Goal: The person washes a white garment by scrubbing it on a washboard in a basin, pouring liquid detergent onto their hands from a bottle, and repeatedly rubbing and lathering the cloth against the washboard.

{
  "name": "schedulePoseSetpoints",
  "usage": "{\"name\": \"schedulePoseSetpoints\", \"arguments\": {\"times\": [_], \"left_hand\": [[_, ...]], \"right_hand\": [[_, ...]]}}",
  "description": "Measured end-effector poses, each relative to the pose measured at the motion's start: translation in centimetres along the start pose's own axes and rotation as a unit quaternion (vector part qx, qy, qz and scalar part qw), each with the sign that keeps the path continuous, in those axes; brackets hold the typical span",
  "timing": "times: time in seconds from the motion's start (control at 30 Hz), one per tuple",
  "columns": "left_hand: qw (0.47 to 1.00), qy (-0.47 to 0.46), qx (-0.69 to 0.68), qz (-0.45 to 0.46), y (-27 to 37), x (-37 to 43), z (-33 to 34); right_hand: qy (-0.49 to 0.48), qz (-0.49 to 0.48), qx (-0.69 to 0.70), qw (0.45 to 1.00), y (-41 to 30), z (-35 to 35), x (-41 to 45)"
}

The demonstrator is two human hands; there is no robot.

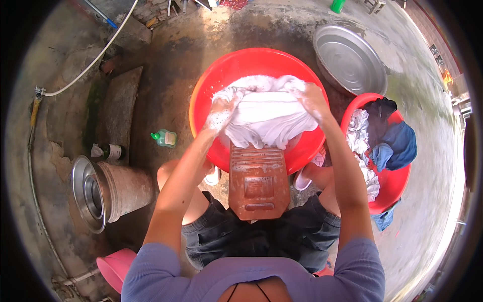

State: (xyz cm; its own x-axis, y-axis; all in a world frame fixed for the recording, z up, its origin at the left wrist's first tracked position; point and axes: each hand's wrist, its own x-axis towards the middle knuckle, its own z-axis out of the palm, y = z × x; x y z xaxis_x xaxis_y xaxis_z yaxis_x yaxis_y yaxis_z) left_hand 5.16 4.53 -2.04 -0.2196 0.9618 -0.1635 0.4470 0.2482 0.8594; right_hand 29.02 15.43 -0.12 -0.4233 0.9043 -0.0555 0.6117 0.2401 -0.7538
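Wet white cloth point(264, 109) is stretched between my two hands over a large red plastic basin point(260, 56). Suds cover my left hand point(220, 111), which grips the left end of the cloth. At the other end, my right hand point(311, 100) clutches a bunched part of it. A brown washboard point(259, 181) leans from the basin towards my lap, with its ribbed upper part partly under the cloth's lower edge. Foam shows on the cloth and on the board's ridges. What lies in the basin beneath the cloth is mostly hidden.
To the right, a smaller red basin point(396, 192) holds white garments point(364, 151) and blue clothing point(400, 147). An aluminium basin point(347, 60) lies behind it. On the left are a green pump bottle point(165, 138), a dark bottle point(113, 151), a bucket point(128, 187) and a white hose point(90, 68).
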Motion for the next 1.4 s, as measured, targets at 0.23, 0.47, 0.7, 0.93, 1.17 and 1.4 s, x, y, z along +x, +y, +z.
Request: {"name": "schedulePoseSetpoints", "arguments": {"times": [0.23,0.47,0.7,0.93,1.17,1.4], "left_hand": [[0.872,-0.070,-0.476,-0.088,2.7,-2.8,-3.7],[0.766,-0.071,-0.621,-0.151,4.7,-1.1,4.0],[0.672,-0.076,-0.693,-0.250,4.9,-1.1,7.2],[0.745,-0.140,-0.643,-0.111,3.5,-1.2,4.3],[0.875,-0.053,-0.462,-0.133,1.0,-1.6,-1.2],[0.780,-0.012,-0.621,-0.075,4.4,-0.3,2.7]], "right_hand": [[-0.084,-0.010,0.423,0.902,-2.0,-7.0,-4.3],[0.071,-0.064,0.205,0.974,-6.6,5.8,-4.1],[0.213,-0.132,-0.132,0.959,-2.8,11.4,-0.3],[0.151,-0.126,-0.169,0.966,-2.8,3.2,0.4],[-0.158,0.018,0.327,0.931,-2.3,-1.6,-2.9],[0.055,-0.078,0.229,0.969,-5.3,4.6,-3.8]]}}
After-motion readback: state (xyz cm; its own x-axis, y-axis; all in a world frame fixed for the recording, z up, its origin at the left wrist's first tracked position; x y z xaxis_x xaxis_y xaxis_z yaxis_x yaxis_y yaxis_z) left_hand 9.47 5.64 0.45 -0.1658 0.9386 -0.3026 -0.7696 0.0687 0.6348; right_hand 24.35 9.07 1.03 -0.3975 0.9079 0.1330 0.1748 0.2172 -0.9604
